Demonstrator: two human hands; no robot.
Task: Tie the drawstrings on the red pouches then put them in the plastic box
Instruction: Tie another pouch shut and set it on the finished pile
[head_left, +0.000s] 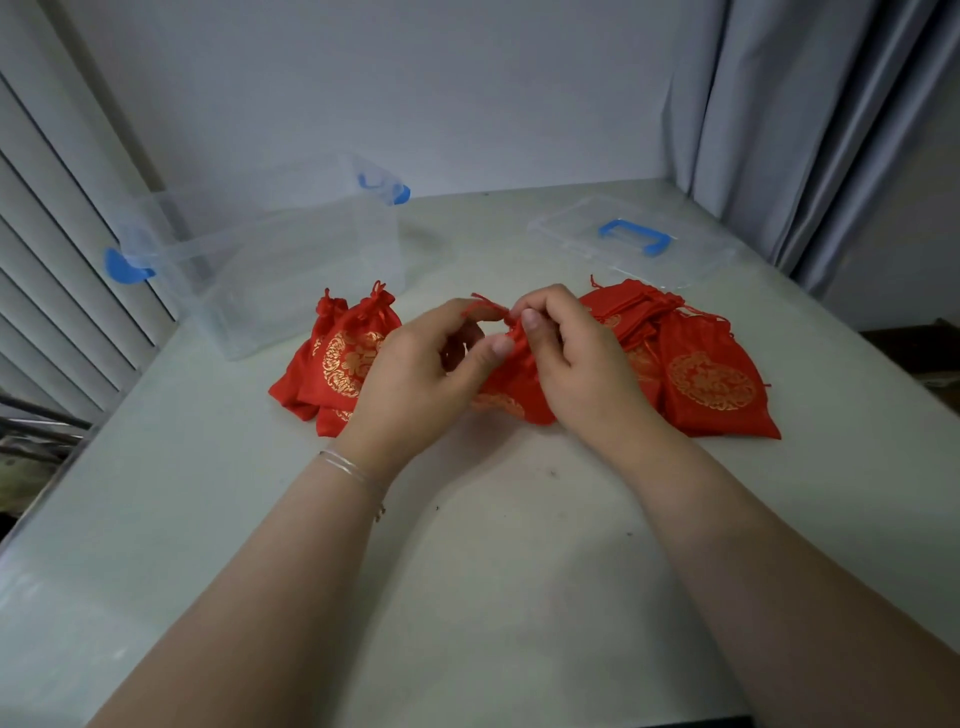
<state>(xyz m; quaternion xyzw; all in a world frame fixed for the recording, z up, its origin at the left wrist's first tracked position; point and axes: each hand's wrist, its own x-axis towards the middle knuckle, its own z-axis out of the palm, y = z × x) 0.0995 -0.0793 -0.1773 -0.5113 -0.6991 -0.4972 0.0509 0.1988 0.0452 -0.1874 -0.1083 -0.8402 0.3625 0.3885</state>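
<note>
At the centre of the frame you hold one red pouch (511, 387) just above the surface (493, 519), its gathered neck pointing up between your hands. Your left hand (415, 374) has its grip curled, thumb pressed toward the neck, and your right hand (571, 358) pinches the drawstring (485, 306) at the pouch mouth with thumb and forefinger; both grips are closed on this pouch and its cord.

You appear to be partway through the knot, so keep the neck cinched tight with the left thumb while the right hand works the cord. Pull both cord ends evenly, or the gather will likely slip open on one side. Seat the knot right against the bunched fabric, not out along the cord. The satin looks slick, so pinch near the knot rather than at the tips.

The cinched pouches (337, 358) lying left of centre look already tied; the flat pile (691, 358) right of centre seems to await tying. The clear plastic box (270, 260), with blue latches, stands open in the upper left and holds nothing red that you can see. Its lid (631, 244) lies at the upper right.
</note>
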